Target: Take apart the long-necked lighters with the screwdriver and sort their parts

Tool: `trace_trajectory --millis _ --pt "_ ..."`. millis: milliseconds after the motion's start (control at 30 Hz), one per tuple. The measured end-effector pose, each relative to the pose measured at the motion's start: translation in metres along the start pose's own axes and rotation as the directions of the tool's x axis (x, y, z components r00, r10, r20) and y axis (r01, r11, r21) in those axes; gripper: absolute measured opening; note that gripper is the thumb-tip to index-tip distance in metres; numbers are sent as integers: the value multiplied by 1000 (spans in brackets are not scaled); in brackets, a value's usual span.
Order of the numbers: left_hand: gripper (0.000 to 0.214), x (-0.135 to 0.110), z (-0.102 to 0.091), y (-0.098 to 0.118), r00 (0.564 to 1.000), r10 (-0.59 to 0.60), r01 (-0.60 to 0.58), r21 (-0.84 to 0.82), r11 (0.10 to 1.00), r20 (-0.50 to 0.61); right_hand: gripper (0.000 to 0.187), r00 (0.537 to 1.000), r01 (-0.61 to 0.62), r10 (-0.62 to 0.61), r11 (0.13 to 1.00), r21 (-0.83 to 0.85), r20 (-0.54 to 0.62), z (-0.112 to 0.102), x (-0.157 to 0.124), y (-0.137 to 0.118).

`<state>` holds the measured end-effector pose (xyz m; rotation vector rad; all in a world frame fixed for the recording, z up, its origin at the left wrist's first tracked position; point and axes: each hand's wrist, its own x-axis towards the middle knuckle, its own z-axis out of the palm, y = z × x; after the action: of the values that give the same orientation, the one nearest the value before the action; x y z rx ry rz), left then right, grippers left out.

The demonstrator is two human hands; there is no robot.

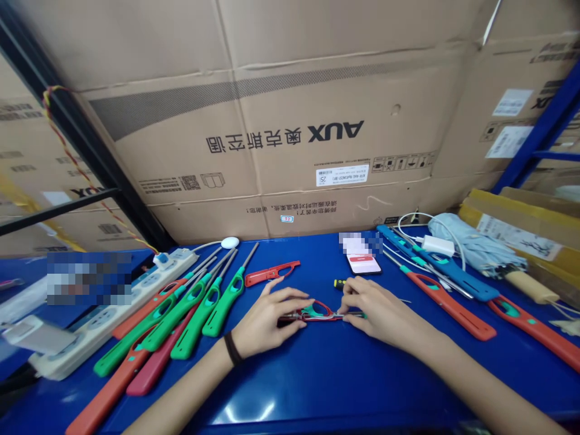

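An opened red gas lighter (317, 318) with a teal trigger lies on the blue table between my hands, its inner parts showing. My left hand (265, 317) is closed around its handle end, thumb below and fingers above. At the front end, my right hand (380, 309) pinches the lighter with thumb and fingertips, which hide part of it. Just behind the left fingers lies a loose red half shell (272, 273). A small yellow-and-black tool handle (339, 283) shows beside the right knuckles, its other end hidden.
Several long lighters, such as a green one (225, 308), lie at left beside a white power strip (97, 320). At right are an orange-red lighter (453, 305), a blue lighter (466, 278) and a folded umbrella (471, 241). A phone (365, 264) lies before the cardboard wall (272, 175).
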<state>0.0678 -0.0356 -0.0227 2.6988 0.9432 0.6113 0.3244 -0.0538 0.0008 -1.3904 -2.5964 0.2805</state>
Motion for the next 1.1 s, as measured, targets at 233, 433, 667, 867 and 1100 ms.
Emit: trace_trajectory --millis 233,433,667,867,1100 --pt "21 0 -36 -50 966 -223 239 119 964 -134 19 995 -6 12 998 64 -102 0 -8 7" --pt "25 9 -36 -69 962 -272 270 261 927 -28 16 990 -2 18 993 117 -141 2 -20 6" --pt "14 17 -43 -75 965 -262 258 181 949 0 17 986 3 26 985 172 -164 0 -36 14" --pt "31 23 -49 -43 960 -275 276 9 961 -55 28 950 52 16 976 209 -310 1 -21 2" --pt "27 22 -42 3 976 -169 209 -364 908 139 41 923 178 -90 962 209 -375 16 9 -15"
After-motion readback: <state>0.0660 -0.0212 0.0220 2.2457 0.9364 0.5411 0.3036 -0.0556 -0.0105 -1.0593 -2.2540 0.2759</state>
